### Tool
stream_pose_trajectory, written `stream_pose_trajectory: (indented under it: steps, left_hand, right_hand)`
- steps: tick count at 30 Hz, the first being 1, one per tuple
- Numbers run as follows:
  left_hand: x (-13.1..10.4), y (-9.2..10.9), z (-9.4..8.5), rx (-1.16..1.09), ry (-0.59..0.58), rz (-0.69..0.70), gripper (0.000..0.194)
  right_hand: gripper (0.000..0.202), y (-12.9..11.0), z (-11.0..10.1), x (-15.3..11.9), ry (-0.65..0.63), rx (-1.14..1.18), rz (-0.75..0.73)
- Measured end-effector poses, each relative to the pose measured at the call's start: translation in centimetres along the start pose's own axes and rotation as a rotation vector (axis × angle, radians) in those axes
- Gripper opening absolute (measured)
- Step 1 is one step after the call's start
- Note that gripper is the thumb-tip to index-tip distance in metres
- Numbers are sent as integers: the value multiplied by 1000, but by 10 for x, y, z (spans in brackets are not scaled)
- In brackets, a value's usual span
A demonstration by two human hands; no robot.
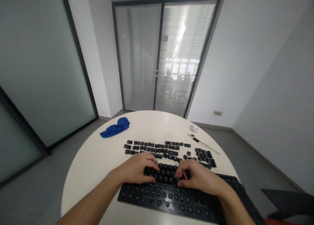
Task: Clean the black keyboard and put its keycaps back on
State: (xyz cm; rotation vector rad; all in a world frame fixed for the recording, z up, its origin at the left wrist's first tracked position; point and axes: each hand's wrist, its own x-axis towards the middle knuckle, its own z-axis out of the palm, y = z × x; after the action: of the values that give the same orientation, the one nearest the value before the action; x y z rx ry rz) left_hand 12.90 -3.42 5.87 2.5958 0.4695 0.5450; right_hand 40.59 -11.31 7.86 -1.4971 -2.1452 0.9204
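Observation:
A black keyboard point(157, 195) lies on the table, its near rows stripped to bare switch posts and its upper rows fitted with keycaps point(166, 173). My left hand point(139, 167) rests at the left of the fitted rows, thumb and forefinger apart, touching the keys. My right hand point(193, 176) is bent over the right end of those rows. Its thumb and fingertips close on a keycap point(178, 180), mostly hidden by the fingers. Beyond the hands, loose black keycaps point(152, 149) lie sorted in rows.
A blue cloth point(116, 127) lies at the table's point(152, 125) far left. At the right are a clump of keycaps point(204, 155), a thin stick with a black band point(203, 143) and a small white item point(194, 128). A dark object point(289, 202) stands beyond the right edge.

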Motion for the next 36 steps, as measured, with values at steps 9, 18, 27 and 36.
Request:
stream_pose_trajectory:
  steps: [9,18,27,36]
  left_hand:
    - [0,1,0,3,7,-8,35]
    - [0,2,-2,7,3,1,34]
    - [0,2,0,20,0,-3,35]
    - [0,0,1,7,2,-4,34]
  right_hand:
    - [8,-4,0,1,-9,-63,-51]
    - [7,-8,0,1,-38,-43,-117]
    - [6,0,2,4,11,-63,3]
    - [11,-3,3,4,-15,-33,110]
